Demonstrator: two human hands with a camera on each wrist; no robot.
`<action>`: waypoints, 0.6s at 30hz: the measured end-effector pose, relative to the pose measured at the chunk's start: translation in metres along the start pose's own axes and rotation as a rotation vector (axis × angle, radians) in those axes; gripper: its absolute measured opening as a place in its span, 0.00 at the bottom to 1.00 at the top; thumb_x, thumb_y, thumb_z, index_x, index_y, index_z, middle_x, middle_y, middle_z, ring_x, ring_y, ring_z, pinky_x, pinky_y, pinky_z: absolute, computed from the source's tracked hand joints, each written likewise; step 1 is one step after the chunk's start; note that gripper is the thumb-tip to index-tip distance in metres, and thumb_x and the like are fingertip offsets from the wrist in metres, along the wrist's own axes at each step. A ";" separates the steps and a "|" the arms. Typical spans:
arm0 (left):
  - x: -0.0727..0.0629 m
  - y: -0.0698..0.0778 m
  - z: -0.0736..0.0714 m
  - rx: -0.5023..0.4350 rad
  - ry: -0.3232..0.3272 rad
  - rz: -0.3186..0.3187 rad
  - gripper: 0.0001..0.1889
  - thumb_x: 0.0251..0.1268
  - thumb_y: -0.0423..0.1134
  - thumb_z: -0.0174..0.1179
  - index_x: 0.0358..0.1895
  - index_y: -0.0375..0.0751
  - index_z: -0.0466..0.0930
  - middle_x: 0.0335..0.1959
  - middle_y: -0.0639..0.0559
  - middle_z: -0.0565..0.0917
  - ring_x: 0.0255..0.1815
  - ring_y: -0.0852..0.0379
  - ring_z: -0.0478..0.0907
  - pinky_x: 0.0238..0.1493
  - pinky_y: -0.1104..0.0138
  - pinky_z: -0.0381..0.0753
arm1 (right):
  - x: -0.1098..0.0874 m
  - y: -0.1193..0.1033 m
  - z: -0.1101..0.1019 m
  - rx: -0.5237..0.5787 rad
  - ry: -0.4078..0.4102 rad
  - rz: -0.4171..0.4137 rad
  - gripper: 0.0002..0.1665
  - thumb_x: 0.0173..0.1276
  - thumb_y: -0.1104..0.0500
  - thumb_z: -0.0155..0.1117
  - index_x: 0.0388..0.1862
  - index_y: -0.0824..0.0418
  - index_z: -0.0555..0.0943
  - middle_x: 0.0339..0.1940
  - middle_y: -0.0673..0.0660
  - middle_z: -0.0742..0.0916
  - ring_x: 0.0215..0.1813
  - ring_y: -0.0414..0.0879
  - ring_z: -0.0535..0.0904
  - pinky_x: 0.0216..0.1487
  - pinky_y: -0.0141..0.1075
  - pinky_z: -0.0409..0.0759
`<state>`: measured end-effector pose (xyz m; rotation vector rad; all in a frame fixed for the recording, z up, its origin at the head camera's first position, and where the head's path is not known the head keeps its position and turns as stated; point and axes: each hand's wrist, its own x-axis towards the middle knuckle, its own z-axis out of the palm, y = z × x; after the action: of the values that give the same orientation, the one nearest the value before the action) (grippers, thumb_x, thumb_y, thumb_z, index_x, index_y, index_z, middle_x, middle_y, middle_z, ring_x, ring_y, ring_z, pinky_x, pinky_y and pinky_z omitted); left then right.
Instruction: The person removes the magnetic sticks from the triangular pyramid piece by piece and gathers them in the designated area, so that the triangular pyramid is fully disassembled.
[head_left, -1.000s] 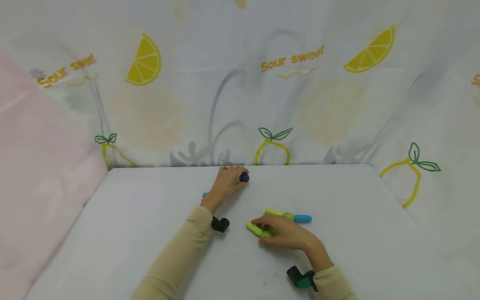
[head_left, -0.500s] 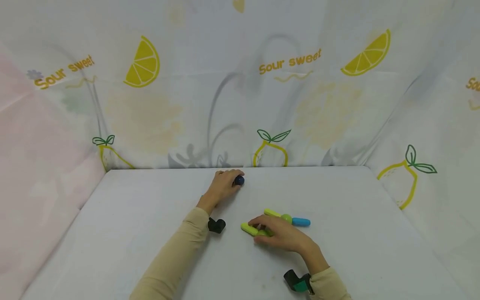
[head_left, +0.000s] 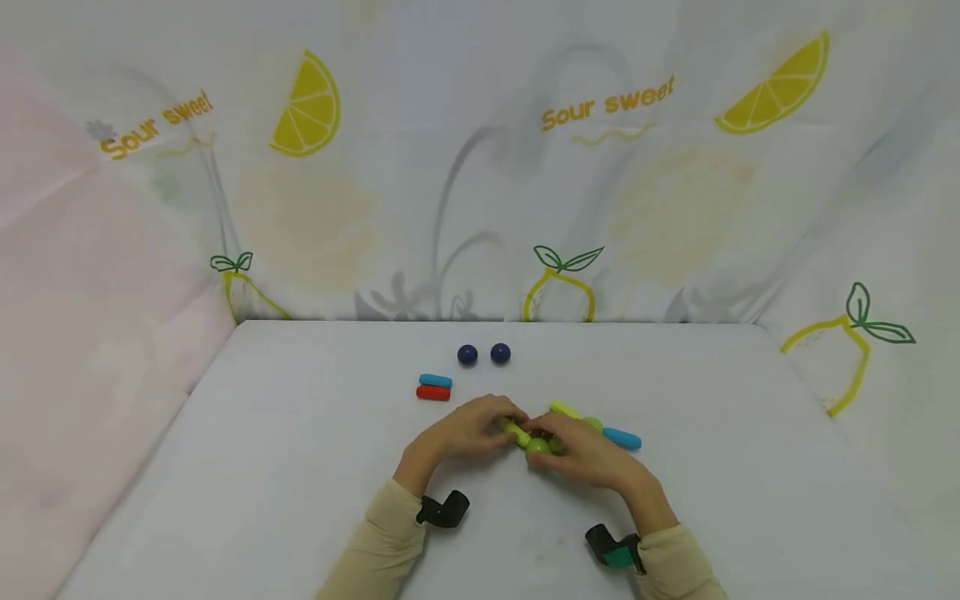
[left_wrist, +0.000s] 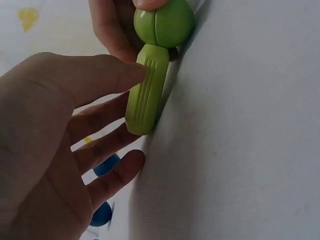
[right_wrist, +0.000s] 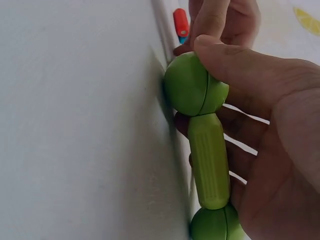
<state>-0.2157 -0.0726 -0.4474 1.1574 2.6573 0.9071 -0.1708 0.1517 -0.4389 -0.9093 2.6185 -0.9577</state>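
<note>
My left hand (head_left: 480, 429) pinches a yellow-green ribbed rod (left_wrist: 145, 97) between thumb and fingers. The rod's far end meets a green ball (right_wrist: 187, 85), which my right hand (head_left: 588, 454) holds with its thumb on top and fingers behind. In the right wrist view a second yellow-green rod (right_wrist: 209, 162) runs from this ball to another green ball (right_wrist: 212, 225), along the right palm. Just beyond the right hand lie one more yellow-green rod (head_left: 564, 409), a green ball (head_left: 593, 423) and a light blue rod (head_left: 622, 438) in a line, partly hidden by that hand.
Two dark blue balls, a left one (head_left: 467, 355) and a right one (head_left: 500, 353), rest near the back of the white table (head_left: 300, 467). A blue rod (head_left: 436, 380) and a red rod (head_left: 433, 392) lie side by side left of centre. A printed curtain hangs behind.
My left hand has let go of a dark blue ball at the back and come forward to the yellow-green rod. My right hand stays on the green pieces.
</note>
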 end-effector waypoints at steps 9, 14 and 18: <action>-0.012 0.007 0.008 -0.014 -0.059 -0.054 0.13 0.60 0.41 0.64 0.49 0.48 0.82 0.42 0.59 0.82 0.42 0.64 0.73 0.48 0.71 0.73 | -0.002 0.004 0.004 0.015 0.055 -0.005 0.18 0.65 0.51 0.64 0.53 0.52 0.78 0.50 0.46 0.83 0.48 0.37 0.76 0.50 0.33 0.76; -0.015 0.002 0.004 -0.081 -0.076 -0.040 0.10 0.60 0.42 0.64 0.45 0.48 0.82 0.40 0.60 0.82 0.40 0.67 0.74 0.48 0.73 0.74 | 0.001 0.004 0.006 -0.010 0.091 -0.020 0.14 0.65 0.51 0.64 0.49 0.51 0.79 0.45 0.44 0.83 0.43 0.35 0.74 0.46 0.31 0.74; -0.018 0.001 0.001 -0.115 -0.095 -0.042 0.10 0.61 0.43 0.64 0.44 0.48 0.82 0.40 0.61 0.82 0.41 0.68 0.75 0.48 0.73 0.75 | 0.003 0.002 0.008 -0.021 0.098 -0.017 0.13 0.65 0.52 0.63 0.47 0.53 0.79 0.43 0.45 0.82 0.42 0.35 0.74 0.45 0.31 0.74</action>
<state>-0.2022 -0.0838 -0.4496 1.0862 2.5097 0.9581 -0.1711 0.1466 -0.4459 -0.9133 2.7116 -1.0051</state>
